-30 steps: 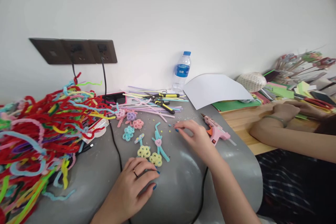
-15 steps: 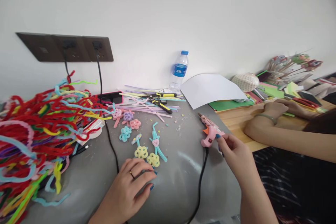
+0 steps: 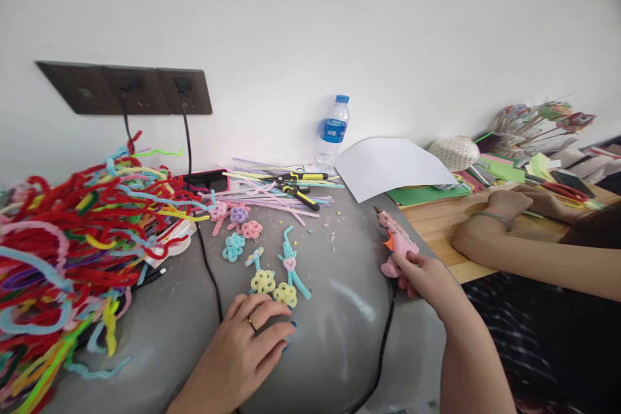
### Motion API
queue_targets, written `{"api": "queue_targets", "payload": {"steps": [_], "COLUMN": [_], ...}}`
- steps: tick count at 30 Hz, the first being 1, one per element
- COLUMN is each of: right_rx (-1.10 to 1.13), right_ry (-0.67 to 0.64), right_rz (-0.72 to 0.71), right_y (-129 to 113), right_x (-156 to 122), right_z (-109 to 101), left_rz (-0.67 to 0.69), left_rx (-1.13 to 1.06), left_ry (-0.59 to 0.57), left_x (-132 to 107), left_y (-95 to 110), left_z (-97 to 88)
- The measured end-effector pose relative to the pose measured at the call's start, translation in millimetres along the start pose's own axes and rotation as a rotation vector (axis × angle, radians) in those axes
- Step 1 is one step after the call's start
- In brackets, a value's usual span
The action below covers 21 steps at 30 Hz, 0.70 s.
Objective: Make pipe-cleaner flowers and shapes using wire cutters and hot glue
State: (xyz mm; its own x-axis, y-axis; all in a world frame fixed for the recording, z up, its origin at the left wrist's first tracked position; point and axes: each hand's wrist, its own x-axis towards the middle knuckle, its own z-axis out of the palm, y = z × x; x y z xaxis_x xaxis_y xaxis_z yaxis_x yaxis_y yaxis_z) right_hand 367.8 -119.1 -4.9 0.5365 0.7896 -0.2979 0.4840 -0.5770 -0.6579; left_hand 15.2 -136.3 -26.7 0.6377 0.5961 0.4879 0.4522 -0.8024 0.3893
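Observation:
At the right side of the grey table, my right hand (image 3: 429, 283) is wrapped around the handle of a pink hot glue gun (image 3: 398, 240). Its nozzle points up and to the left, and a black cord hangs below. My left hand (image 3: 247, 346) lies palm down with loosely bent fingers apart, just in front of two yellow pipe-cleaner flowers (image 3: 262, 281); whether its fingertips touch them I cannot tell. Behind these is a turquoise twisted pipe-cleaner piece (image 3: 290, 264) with a pink heart. Small turquoise (image 3: 233, 247), purple (image 3: 239, 215) and pink flowers (image 3: 251, 229) lie further back.
A large tangle of pipe cleaners (image 3: 92, 226) covers the left side. Yellow-black pliers (image 3: 303, 195) lie on straight stems near a phone (image 3: 208, 180). A water bottle (image 3: 334, 132) and white paper (image 3: 395, 168) are behind. Another person's forearm (image 3: 528, 242) rests at right.
My right hand has closed around the glue gun's handle and shifted it slightly right and down. My left hand stays close to the yellow flowers.

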Motion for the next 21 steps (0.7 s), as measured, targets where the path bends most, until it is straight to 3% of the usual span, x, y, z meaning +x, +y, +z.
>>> {"api": "queue_targets", "payload": {"steps": [6,8,14,18,21], "right_rx": [0.336,0.476,0.741,0.732,0.667], "right_ry": [0.264,0.268,-0.065,-0.325,-0.45], "right_rz": [-0.141,-0.21,-0.356,-0.405,-0.413], "right_y": [15.6,9.8,-14.1,-19.0,-15.9], "right_x": [-12.5,-22.0,-52.0,-66.5,-71.7], "right_z": [7.1,11.8,28.6,40.1,45.4], "left_rz": [-0.037,-0.045,-0.056,-0.063,-0.066], "left_rx": [-0.011,-0.014,-0.016,-0.003,0.011], "left_ry": [-0.022,-0.034,-0.048,-0.06,-0.06], "left_x": [-1.1,-1.5,-1.8,-1.6,-2.1], "left_y": [0.2,0.3,1.4,2.0,1.5], "left_z": [-0.6,-1.1,-1.8,-2.4,-2.1]}}
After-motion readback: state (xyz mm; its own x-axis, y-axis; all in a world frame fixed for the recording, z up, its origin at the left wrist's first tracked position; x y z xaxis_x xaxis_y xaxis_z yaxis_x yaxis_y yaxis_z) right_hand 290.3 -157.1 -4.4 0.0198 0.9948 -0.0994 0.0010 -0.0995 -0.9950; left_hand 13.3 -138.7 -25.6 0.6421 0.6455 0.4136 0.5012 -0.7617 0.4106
